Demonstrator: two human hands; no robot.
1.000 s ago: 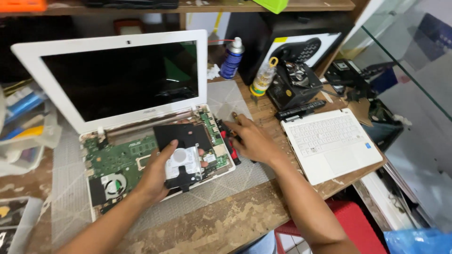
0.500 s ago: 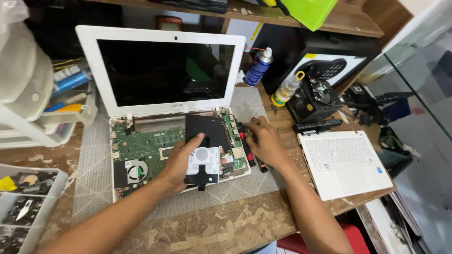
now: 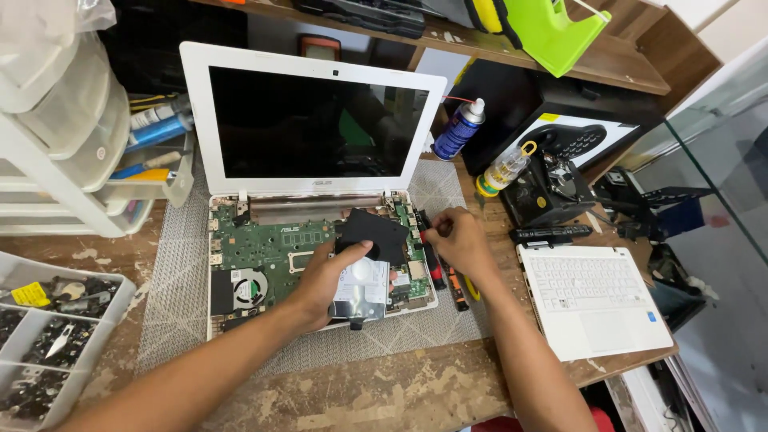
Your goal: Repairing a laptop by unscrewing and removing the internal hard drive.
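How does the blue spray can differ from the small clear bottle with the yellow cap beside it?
The blue spray can is opaque and stands upright; the small clear bottle is see-through and leans. The can has a white nozzle with a thin red straw, the bottle a yellow cap with a loop. Both sit on the wooden bench behind the person's right hand, untouched.
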